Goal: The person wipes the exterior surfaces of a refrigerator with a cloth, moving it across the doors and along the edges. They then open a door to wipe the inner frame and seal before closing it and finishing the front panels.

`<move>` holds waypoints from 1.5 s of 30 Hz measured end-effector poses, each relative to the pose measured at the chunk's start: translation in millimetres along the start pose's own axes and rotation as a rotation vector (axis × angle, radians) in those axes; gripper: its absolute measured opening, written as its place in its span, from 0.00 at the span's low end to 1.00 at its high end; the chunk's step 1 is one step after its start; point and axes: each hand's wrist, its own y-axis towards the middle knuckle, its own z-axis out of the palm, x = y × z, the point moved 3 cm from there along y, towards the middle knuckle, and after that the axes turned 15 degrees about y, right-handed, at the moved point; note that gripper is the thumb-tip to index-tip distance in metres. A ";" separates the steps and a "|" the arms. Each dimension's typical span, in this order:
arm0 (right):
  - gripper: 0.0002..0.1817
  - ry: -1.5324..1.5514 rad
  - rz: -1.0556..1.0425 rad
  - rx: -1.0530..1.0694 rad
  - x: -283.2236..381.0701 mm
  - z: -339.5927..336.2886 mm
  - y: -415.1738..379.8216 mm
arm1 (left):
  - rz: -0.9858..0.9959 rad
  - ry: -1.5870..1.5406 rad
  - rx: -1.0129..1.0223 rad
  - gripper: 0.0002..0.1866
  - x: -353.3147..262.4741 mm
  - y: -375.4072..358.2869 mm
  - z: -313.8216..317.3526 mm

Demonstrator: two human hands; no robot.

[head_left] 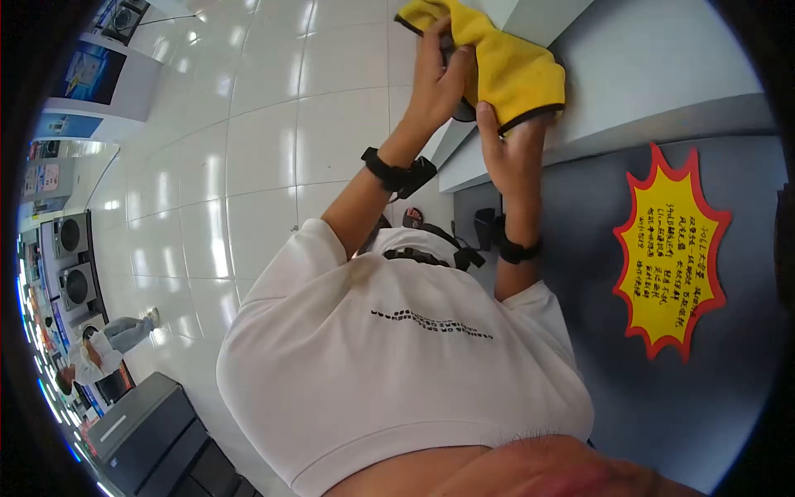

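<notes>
A yellow cloth (pixel 517 74) with black edging and a grey underside is stretched between my two hands at the top of the view. My left hand (pixel 437 83) grips its left part, fingers curled over the fabric. At the lower right corner my right hand (pixel 512 161) pinches the cloth, thumb in front and the other fingers mostly hidden behind it. Behind the cloth, on the right, runs a white ledge (pixel 662 58). Each wrist wears a black strap.
To the right, a dark grey panel (pixel 571 224) carries a yellow and red starburst sign (pixel 672 248) with handwriting. Shiny tiles cover the floor (pixel 248 149). Another person (pixel 103 348) is at far left near washing machines (pixel 74 286). A grey appliance (pixel 157 439) stands lower left.
</notes>
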 end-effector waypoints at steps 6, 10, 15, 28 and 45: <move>0.25 -0.163 0.039 0.015 -70.7 26.6 -23.8 | 0.101 -0.040 0.276 0.27 62.2 -42.7 53.8; 0.28 -0.175 0.131 0.098 -75.2 29.6 -48.3 | -0.003 -0.092 0.469 0.27 77.9 -71.4 44.9; 0.27 -0.130 0.036 -0.141 -38.6 17.3 -13.9 | 0.023 -0.153 0.515 0.29 53.4 -20.3 29.1; 0.16 -0.387 -0.212 -0.299 -36.5 33.8 24.5 | 0.466 -0.146 0.478 0.32 85.0 1.5 50.2; 0.21 -0.315 -0.111 -0.529 6.1 49.2 77.8 | 0.421 -0.389 0.590 0.34 42.3 77.2 -9.9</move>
